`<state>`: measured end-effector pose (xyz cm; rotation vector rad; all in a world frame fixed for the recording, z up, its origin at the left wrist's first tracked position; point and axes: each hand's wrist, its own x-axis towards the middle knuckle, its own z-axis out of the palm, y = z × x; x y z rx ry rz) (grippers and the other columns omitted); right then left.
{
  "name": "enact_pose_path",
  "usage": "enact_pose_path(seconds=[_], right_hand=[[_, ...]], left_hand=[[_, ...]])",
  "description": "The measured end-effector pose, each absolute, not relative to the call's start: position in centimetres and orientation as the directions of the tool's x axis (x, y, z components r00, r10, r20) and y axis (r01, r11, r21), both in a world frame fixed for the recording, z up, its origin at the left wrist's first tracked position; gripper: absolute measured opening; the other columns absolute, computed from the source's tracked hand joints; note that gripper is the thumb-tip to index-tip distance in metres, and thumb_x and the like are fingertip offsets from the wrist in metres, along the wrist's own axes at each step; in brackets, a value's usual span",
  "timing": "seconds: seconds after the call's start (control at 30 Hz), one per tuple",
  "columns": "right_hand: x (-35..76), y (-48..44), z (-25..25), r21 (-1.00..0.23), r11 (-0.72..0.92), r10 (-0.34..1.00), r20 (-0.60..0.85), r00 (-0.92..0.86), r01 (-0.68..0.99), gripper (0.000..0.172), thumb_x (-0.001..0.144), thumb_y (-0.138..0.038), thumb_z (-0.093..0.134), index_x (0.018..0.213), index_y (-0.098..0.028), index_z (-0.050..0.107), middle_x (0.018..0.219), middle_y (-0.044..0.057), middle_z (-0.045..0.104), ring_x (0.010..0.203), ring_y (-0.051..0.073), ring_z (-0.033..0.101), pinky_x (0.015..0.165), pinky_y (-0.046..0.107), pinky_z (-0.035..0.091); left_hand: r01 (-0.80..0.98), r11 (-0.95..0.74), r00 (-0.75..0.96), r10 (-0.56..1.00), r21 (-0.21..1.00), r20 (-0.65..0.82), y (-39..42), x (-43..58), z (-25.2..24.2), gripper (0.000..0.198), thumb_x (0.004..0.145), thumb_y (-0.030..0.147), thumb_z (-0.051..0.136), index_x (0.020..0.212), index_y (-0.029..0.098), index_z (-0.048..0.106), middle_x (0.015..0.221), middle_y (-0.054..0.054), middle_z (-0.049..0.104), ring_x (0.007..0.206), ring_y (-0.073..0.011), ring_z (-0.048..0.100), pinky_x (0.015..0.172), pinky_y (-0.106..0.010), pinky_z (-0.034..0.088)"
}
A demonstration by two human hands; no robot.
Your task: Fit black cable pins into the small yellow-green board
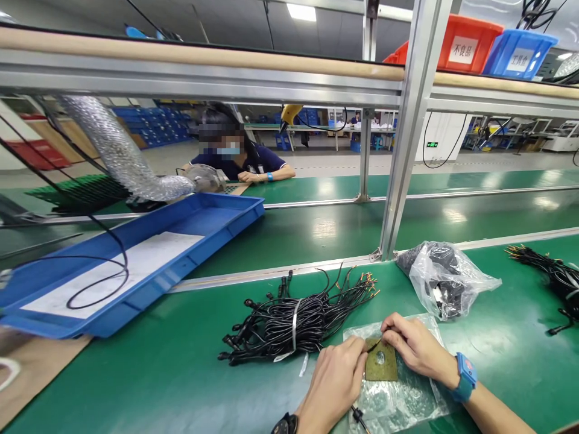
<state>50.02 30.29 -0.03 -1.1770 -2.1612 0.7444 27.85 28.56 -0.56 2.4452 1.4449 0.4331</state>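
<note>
Left hand [335, 380] pinches green plate [381, 364], right hand [418, 346] pinches thin black wire [374, 345]
Plate lies near, on clear bag [398, 398], right of cable bundle [294, 322]; far red bin [484, 36] label reads 不良品

- The left hand [332, 380] covers its own fingertips, so we cannot tell what they pinch; its wrist runs off the bottom edge.
- The thin black wire [358, 415] vanishes under that hand.
- The right hand [414, 346] hides the top corner of the olive plate [381, 364]; we cannot tell whether it grips.
- We cannot make out the dark contents of the clear bag [446, 280].
- The left edge cuts the blue tray [190, 265], and the right edge cuts the far wire bundle [554, 277].
</note>
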Motion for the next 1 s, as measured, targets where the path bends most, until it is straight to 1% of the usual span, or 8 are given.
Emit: enact_pose_path(seconds=[0.13,0.37,0.5,0.67,0.77,0.9,1.0], right_hand=[[49.87,30.16,-0.22,-0.645,0.514,0.821,0.179,-0.543,0.565,0.029,0.109,-0.040,0.038,0.105,-0.022,0.060,0.082,0.002,0.068,0.067,0.017,0.061,0.064,0.027,0.038],[49.80,30.19,-0.20,-0.638,0.498,0.841,0.188,-0.508,0.587,0.032,0.110,-0.041,0.035,0.105,-0.022,0.060,0.078,0.002,0.068,0.066,0.017,0.061,0.064,0.026,0.038],[49.71,30.16,-0.38,-0.641,0.541,0.805,0.207,-0.555,0.545,0.034,0.110,-0.044,0.035,0.106,-0.022,0.060,0.082,0.002,0.070,0.068,0.017,0.062,0.065,0.027,0.038],[49.50,30.02,-0.67,-0.644,0.564,0.773,0.192,-0.605,0.516,0.030,0.109,-0.043,0.038,0.108,-0.022,0.060,0.081,0.001,0.070,0.066,0.016,0.062,0.064,0.027,0.038],[49.55,30.03,-0.58,-0.637,0.545,0.798,0.196,-0.570,0.546,0.032,0.109,-0.043,0.037,0.105,-0.022,0.061,0.078,0.001,0.068,0.064,0.016,0.060,0.063,0.027,0.036],[49.75,30.15,-0.40,-0.649,0.508,0.834,0.206,-0.512,0.566,0.033,0.110,-0.043,0.035,0.105,-0.021,0.060,0.078,0.001,0.068,0.065,0.017,0.059,0.063,0.027,0.036],[49.79,30.22,-0.52,-0.649,0.531,0.816,0.219,-0.535,0.545,0.033,0.109,-0.044,0.037,0.105,-0.021,0.061,0.079,0.002,0.068,0.065,0.017,0.059,0.063,0.028,0.036]], left_hand=[[0.832,-0.447,0.453,0.889,0.328,0.063,28.66,28.04,-0.35,0.023,0.098,0.013,0.046,0.085,0.023,0.062,0.084,-0.002,0.072,0.075,-0.0212,0.070,0.061,-0.032,0.032],[0.874,-0.413,0.432,0.902,0.255,-0.019,28.74,28.28,-0.06,0.022,0.097,0.011,0.047,0.088,0.021,0.065,0.084,-0.002,0.073,0.077,-0.0242,0.072,0.059,-0.034,0.025],[0.891,-0.398,0.419,0.906,0.217,-0.057,28.85,28.30,-0.13,0.024,0.096,0.011,0.047,0.088,0.021,0.066,0.082,-0.004,0.075,0.076,-0.0261,0.072,0.059,-0.035,0.023],[0.903,-0.392,0.409,0.909,0.176,-0.074,29.02,28.24,-0.40,0.027,0.099,0.013,0.044,0.088,0.021,0.068,0.079,-0.007,0.075,0.076,-0.0285,0.073,0.058,-0.035,0.023],[0.903,-0.396,0.413,0.907,0.166,-0.081,29.13,28.24,-0.36,0.027,0.101,0.017,0.043,0.087,0.020,0.067,0.076,-0.008,0.075,0.074,-0.0292,0.073,0.057,-0.035,0.023],[0.891,-0.416,0.432,0.900,0.183,-0.061,29.10,28.31,-0.18,0.024,0.103,0.018,0.045,0.089,0.019,0.065,0.077,-0.006,0.074,0.074,-0.0277,0.073,0.056,-0.035,0.023],[0.887,-0.428,0.443,0.895,0.174,-0.057,29.00,28.35,-0.21,0.020,0.103,0.018,0.047,0.091,0.019,0.063,0.079,-0.005,0.074,0.075,-0.0266,0.073,0.056,-0.035,0.022]])
